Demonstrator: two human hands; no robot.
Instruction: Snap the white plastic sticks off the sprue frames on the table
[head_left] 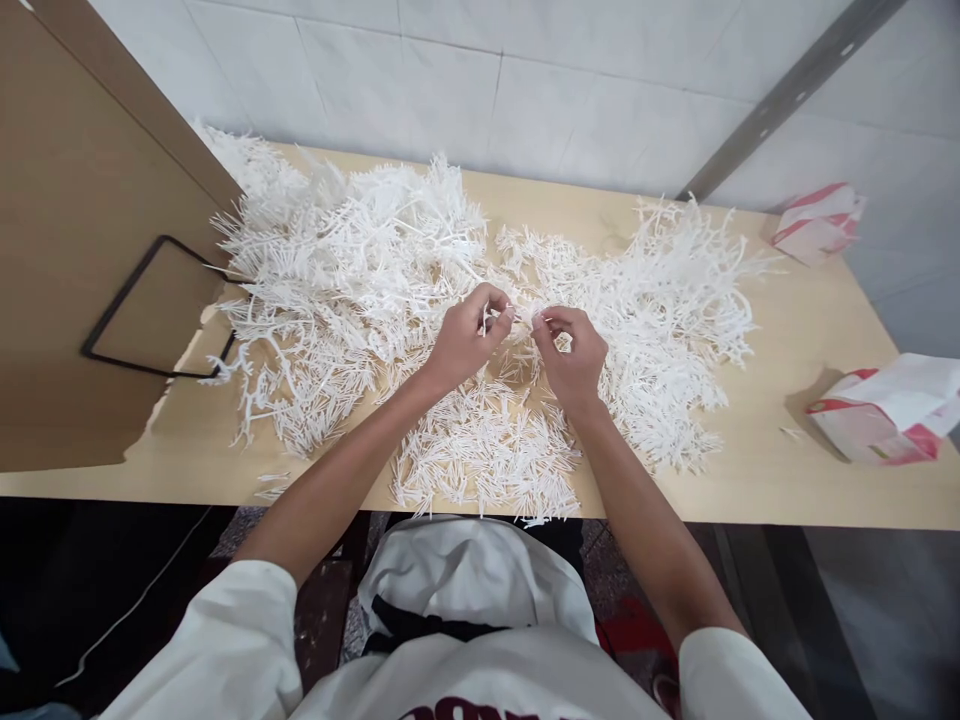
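We find both hands raised just above the middle of a light wooden table (810, 350). The left hand (465, 340) and the right hand (570, 350) meet fingertip to fingertip, each closed in a pinch on one small white plastic sprue piece (525, 316) held between them; the remaining fingers are curled in. We cannot tell whether the piece is whole or partly broken apart.

Directly below the hands, toward the near edge, lies a flat heap of short loose white sticks (480, 460), which we judge to be the separated portion. To the left sits a large tangled pile of branched white sprues (337, 270), and to the right a second tangled pile (675, 300); both look unseparated. By our judgement the work is well short of half done, since the tangled piles far outweigh the loose heap.

A brown cardboard panel (67, 250) with a black outline stands at the left. Two red-and-white bags (885, 410) rest at the right of the table. A white tiled wall (525, 80) backs the table.
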